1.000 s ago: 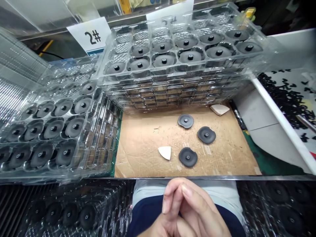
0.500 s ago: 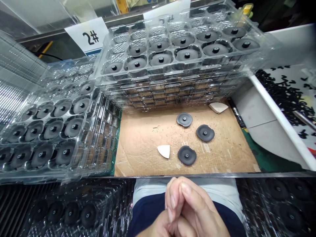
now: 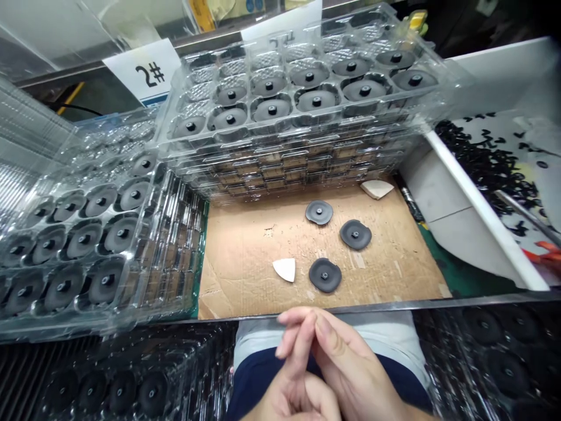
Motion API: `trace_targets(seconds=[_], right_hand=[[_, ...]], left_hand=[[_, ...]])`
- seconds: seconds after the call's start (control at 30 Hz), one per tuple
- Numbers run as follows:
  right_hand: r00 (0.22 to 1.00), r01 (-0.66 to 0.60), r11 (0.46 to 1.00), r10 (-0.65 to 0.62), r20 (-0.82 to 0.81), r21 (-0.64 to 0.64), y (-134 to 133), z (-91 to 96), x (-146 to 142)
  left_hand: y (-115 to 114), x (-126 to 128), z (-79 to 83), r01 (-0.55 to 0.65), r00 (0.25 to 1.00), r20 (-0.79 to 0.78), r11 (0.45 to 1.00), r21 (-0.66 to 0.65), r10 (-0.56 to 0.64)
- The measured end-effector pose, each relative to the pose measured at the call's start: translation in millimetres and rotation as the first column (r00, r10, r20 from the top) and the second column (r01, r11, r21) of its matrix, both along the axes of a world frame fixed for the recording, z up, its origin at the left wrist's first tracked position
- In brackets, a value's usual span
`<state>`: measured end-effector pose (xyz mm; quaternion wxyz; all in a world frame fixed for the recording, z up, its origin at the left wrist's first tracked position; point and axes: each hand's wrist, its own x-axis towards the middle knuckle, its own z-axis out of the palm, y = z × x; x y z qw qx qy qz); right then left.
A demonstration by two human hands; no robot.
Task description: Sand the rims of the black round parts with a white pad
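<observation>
At bottom centre, our left hand (image 3: pixel 298 383) and right hand (image 3: pixel 353 365) touch, fingers (image 3: pixel 302 348) curled, any hold unclear to us, below three dark discs (image 3: pixel 325 275).

From here I'm seeing dark grey discs (image 3: pixel 325 275) against tan cardboard (image 3: pixel 245 263) at frame centre; over at upper left, a white sign (image 3: pixel 134 73) is showing "2#" in black.

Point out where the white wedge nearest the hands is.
In the head view, the white wedge lies on the cardboard, immediately left of the nearest dark disc.
</observation>
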<state>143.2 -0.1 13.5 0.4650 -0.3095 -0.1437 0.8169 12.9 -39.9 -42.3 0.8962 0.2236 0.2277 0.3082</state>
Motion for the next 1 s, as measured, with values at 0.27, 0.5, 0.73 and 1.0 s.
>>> trace_targets(seconds=[0.27, 0.5, 0.73, 1.0], right_hand=[[0.933, 0.359, 0.886, -0.347, 0.096, -0.292, -21, -68.2, 106], [0.806, 0.568, 0.750, -0.589, 0.048, -0.340, -29, -89.0, 159], [0.795, 0.605, 0.735, -0.579, 0.181, -0.306, -34, -87.2, 163], [0.800, 0.299, 0.881, -0.022, 0.600, -0.367, -79, -117.1, 161]], left_hand=[[36, 14, 22.3, -0.224, 0.957, -0.185, 0.974, 0.016, 0.223], [62, 39, 34.9, -0.384, 0.840, -0.454, 0.917, -0.112, 0.296], [67, 67, 32.8, -0.390, 0.839, -0.460, 0.911, -0.136, 0.291], [77, 42, 14.9, -0.362, 0.496, -0.731, 0.877, 0.317, 0.469]])
